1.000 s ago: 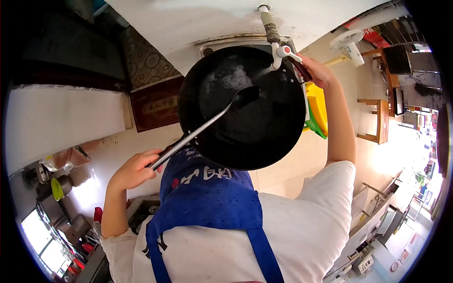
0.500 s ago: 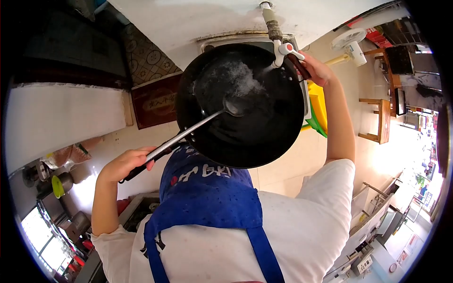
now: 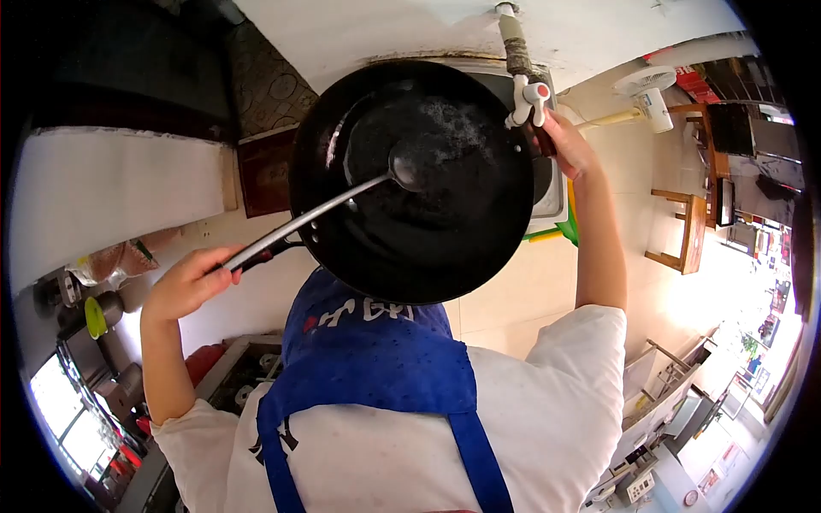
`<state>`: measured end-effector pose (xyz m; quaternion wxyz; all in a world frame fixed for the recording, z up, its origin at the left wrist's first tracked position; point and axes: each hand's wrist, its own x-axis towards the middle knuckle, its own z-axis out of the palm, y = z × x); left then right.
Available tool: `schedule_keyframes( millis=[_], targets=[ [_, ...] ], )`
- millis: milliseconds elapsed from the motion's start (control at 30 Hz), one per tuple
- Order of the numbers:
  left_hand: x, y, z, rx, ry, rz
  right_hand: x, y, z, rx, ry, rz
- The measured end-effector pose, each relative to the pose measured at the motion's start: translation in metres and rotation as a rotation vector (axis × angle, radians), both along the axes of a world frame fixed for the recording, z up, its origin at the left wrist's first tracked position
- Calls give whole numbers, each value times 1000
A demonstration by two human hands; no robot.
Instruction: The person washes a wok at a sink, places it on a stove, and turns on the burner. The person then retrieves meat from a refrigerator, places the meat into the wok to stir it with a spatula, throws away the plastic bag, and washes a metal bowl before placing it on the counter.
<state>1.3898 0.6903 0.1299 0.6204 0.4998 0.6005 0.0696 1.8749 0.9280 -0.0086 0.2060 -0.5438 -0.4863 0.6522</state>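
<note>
L hand (image 3: 195, 282) closed on ladle (image 3: 342, 197) handle, wok (image 3: 419, 244) just beyond; R hand (image 3: 568, 147) gripping wok's brown handle.

White lettering (image 3: 369, 311) on blue apron (image 3: 376, 368), creased and unreadable, characters on red sign (image 3: 696, 85) too small

- Looks like a kitchen, home or eatery hard to tell.
- Has a white tap (image 3: 537, 92) over a metal sink (image 3: 561, 201) at the wall.
- Includes a wok (image 3: 419, 239) and a metal ladle (image 3: 407, 171), fit for cooking.
- Shows a blue apron (image 3: 368, 372) over a white shirt (image 3: 359, 453).
- Seems to have a burner top (image 3: 248, 372) at lower left.
- Opens at right onto a pale floor (image 3: 505, 286) with a fan (image 3: 654, 104) and wooden furniture (image 3: 691, 235).
</note>
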Motion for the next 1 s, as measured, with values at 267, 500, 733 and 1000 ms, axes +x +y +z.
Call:
schedule_keyframes(
  millis=[267,500,733,1000],
  targets=[
    [-38,7,-23,25,320,-90,-22,-43,-19,-240,133,-189],
    [-119,-44,-54,-80,77,-79,-87,-89,20,-113,180,-142],
    [-197,-123,-116,-291,260,-51,-206,-98,15,-60,99,26],
    [-308,-256,-158,-200,696,50,-392,-140,-52,-236,113,275]
  ],
)
